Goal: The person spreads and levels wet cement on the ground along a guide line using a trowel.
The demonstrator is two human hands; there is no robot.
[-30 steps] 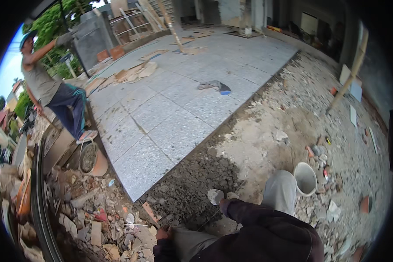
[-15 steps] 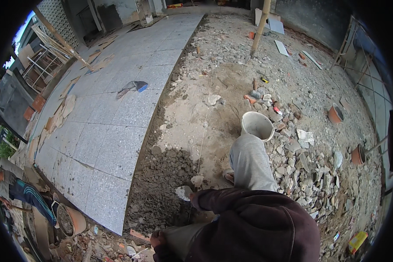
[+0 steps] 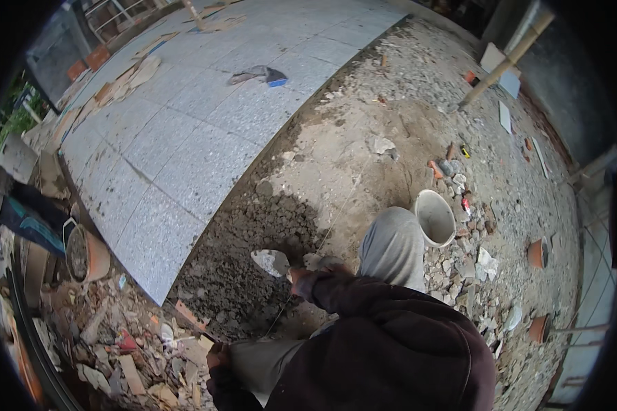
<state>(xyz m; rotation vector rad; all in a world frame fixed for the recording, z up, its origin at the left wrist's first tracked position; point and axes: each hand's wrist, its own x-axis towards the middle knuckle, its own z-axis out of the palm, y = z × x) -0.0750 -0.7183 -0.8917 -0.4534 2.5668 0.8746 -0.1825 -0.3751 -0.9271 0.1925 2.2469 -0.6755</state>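
Observation:
My right hand [image 3: 297, 279] is closed round a trowel, its pale, mortar-smeared blade [image 3: 270, 262] pointing left over a bed of dark wet mortar [image 3: 247, 240]. The handle is hidden in my fist. Beside my bent left knee [image 3: 264, 363], my left hand [image 3: 217, 355] is curled; what it holds, if anything, is too small to make out. A flat pinkish strip [image 3: 190, 315] lies just beyond it, near the corner of the grey speckled tile floor [image 3: 164, 192]. A taut string [image 3: 341, 207] runs past the mortar on its right.
A whitish bucket [image 3: 434, 218] stands beyond my right knee, amid stone rubble [image 3: 469, 274]. At left, another person's leg [image 3: 34, 216] is next to an orange bucket [image 3: 86, 253] of mortar. Broken debris [image 3: 130, 356] covers the near left. A bamboo pole [image 3: 507, 61] rises at far right.
My view has tilted down and turned, so the scene sits differently. The trowel has moved left over the mortar, and its blade shows more fully. My left hand stays by the knee.

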